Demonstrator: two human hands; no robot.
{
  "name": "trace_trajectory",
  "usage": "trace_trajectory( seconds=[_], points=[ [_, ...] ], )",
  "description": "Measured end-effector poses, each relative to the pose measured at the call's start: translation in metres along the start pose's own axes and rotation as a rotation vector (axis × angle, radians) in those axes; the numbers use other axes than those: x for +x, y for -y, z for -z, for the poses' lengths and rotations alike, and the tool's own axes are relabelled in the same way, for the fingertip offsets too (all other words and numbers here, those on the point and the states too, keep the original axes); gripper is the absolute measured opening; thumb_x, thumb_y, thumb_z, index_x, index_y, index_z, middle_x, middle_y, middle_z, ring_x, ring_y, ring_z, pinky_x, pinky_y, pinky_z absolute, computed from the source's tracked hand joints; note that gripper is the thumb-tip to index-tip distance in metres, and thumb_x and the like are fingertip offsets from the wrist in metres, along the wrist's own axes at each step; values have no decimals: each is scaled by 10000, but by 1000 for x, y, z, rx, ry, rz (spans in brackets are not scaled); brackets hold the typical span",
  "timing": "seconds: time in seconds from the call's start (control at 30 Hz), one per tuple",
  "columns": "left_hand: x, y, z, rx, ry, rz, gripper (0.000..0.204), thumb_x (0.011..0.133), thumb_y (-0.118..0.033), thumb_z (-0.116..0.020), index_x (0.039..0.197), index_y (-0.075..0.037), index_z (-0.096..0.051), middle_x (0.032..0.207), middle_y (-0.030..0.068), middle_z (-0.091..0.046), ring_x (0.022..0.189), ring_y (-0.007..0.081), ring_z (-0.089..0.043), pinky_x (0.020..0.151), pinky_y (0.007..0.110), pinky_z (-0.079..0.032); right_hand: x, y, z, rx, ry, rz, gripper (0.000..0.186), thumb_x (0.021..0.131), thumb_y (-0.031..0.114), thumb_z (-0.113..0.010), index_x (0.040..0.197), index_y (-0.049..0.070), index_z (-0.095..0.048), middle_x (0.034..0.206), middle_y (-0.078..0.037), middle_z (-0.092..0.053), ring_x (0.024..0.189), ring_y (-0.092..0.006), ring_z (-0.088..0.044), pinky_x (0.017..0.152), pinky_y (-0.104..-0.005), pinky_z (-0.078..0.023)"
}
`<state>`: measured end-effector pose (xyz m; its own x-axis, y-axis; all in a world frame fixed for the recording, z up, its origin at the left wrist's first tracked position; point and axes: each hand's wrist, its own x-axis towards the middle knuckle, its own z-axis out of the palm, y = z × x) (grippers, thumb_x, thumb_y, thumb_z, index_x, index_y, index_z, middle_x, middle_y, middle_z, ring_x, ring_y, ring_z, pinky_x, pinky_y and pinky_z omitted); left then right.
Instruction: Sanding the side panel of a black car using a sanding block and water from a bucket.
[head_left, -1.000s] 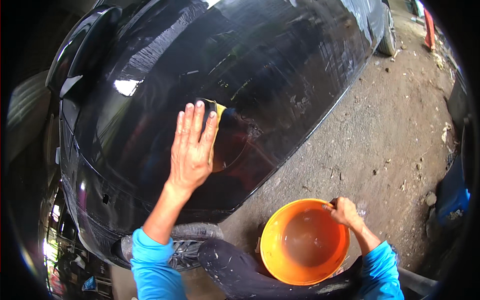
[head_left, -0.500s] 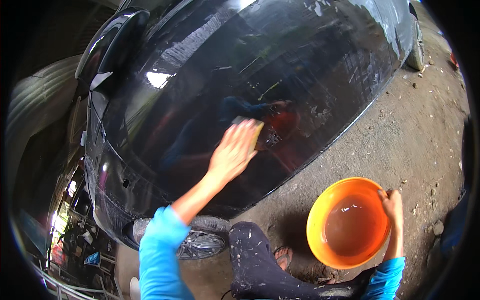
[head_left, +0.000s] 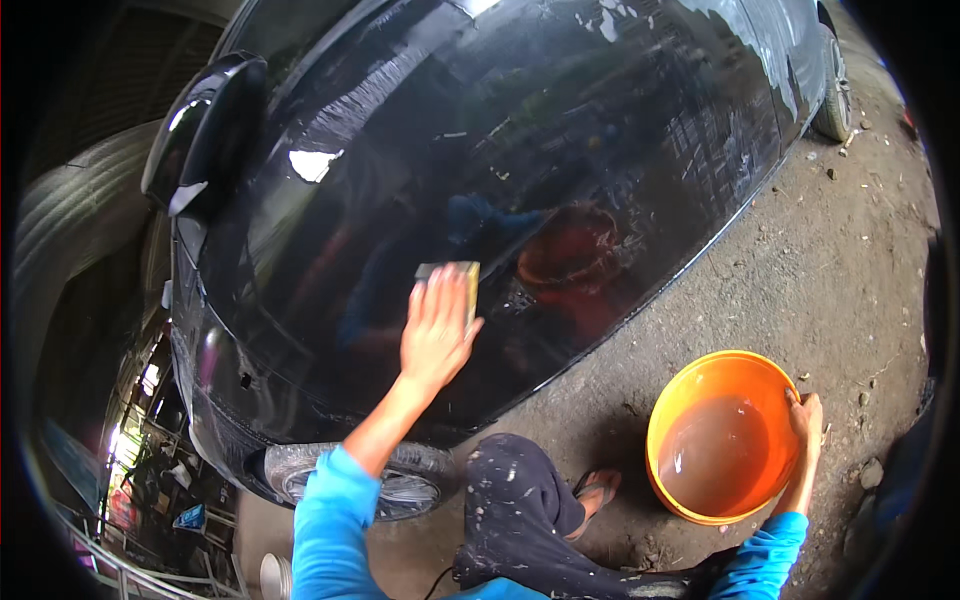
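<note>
My left hand (head_left: 437, 320) presses flat, fingers forward, over a sanding block (head_left: 474, 285) against the black door (head_left: 380, 215) of a car. The block shows a yellow edge and a dark grey end; my palm and fingers hide the rest. At the right, my right hand (head_left: 806, 415) grips the rim of an orange bucket (head_left: 715, 378), thumb over the edge. Murky brownish water (head_left: 715, 450) lies in the bucket, which tilts a little. The wet, glossy door mirrors the bucket and my blue sleeve.
A car wheel (head_left: 405, 480) is close to my left forearm, and the side mirror (head_left: 205, 130) juts out at upper left. My knee (head_left: 505, 480) and sandalled foot (head_left: 597, 490) are below the door. Dirt ground (head_left: 790, 270) runs along the car's right side.
My left hand has slid the sanding block left and slightly nearer across the door. The bucket, held in my right hand, has shifted a little right and tipped differently.
</note>
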<state>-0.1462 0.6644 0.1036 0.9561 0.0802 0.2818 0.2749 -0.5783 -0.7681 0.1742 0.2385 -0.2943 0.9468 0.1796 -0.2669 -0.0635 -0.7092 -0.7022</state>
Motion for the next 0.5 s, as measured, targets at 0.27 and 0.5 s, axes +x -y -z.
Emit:
trace_trajectory(
  seconds=[0.27, 0.5],
  points=[
    [165, -38, 27, -197, -282, -190, 658, 897, -319, -620, 1396, 77, -457, 1482, 227, -445, 1401, 327, -404, 1174, 480, -272, -23, 45, 22, -60, 147, -56, 496, 922, 424, -657, 1016, -62, -664, 968, -273, -694, 966, -416, -674, 818, -457, -520],
    [13, -6, 6, -9, 79, 73, 802, 840, -376, -688, 1435, 84, -408, 1534, 278, -342, 1455, 418, -285, 1197, 530, -169, -13, 17, 8, -12, 85, -40, 472, 897, 406, -685, 981, -58, -686, 924, -272, -699, 915, -405, -692, 796, -463, -526]
  ],
)
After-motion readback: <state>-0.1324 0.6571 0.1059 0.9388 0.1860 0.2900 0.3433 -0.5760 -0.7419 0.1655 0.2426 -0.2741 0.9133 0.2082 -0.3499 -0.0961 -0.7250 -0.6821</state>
